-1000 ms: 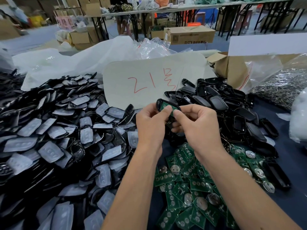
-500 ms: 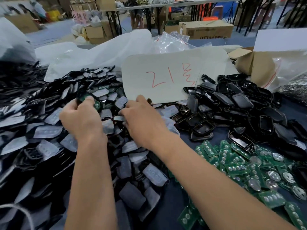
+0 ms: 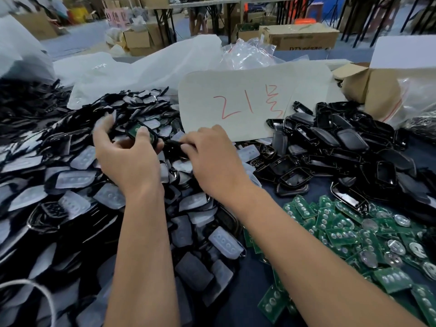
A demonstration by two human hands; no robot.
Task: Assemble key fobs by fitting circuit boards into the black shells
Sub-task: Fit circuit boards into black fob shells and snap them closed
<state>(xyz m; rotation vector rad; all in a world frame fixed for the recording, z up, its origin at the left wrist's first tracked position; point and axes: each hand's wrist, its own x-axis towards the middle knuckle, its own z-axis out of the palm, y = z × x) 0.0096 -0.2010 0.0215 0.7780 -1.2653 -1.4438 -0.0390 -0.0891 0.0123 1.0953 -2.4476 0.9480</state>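
Pinched in the left hand's grip over the padded-shell heap, 1 black shell shows a green board, the right hand nipping another dark piece beside it, on a dark desk with 2 further piles, empty shells and green boards, in a box-cluttered workshop.

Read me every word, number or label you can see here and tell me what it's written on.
"21" followed by a red handwritten character, possibly Korean, not surely readable: on the white card propped behind the shells.
"DTV" followed by blurred characters: on the side of the cardboard box in the background.
Label on top of that box: too blurred to read.
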